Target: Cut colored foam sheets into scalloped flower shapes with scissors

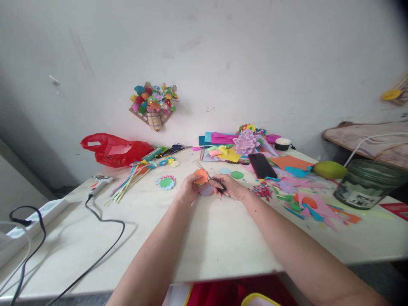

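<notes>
Near the middle of the table, my left hand (189, 189) pinches an orange scalloped piece (202, 177). My right hand (230, 185) grips black-handled scissors (219, 185), whose thin blades point up and left beside the orange piece. A light purple disc (206, 189) shows just below the orange piece, between the hands. Behind my right hand lie a green disc (237, 174) and a pale blue disc (225, 171). To the left of my left hand is a green disc on a scalloped blue and pink piece (166, 182).
A glue gun (101, 185) with a black cord and a power strip (38, 216) are at left. A red bag (117, 150) stands at the back left. Phone (262, 165), coloured scraps (314, 206) and a glass jar (366, 185) occupy the right.
</notes>
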Tool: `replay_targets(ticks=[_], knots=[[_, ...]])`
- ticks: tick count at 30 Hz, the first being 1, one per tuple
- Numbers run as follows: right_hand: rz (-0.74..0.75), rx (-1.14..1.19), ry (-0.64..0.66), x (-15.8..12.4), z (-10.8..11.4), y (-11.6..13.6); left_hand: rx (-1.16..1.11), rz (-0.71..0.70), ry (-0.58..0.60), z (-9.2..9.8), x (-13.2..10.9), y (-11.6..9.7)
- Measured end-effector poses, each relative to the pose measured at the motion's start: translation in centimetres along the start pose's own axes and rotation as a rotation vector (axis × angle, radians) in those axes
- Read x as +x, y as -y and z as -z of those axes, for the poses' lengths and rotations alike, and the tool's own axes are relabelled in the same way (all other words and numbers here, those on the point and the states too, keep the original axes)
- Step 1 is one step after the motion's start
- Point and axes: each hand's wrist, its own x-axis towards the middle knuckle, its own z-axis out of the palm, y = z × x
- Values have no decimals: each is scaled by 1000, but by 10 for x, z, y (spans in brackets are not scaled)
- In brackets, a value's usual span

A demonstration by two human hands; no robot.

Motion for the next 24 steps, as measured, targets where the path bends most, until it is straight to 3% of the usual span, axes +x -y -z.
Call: replay_targets(ticks=[8,24], knots=[[45,3,18,4,2,-9,-5,8,-7,0,1,1],[6,-22,-42,3,-5,-3,-11,29,-44,-1,2,0]])
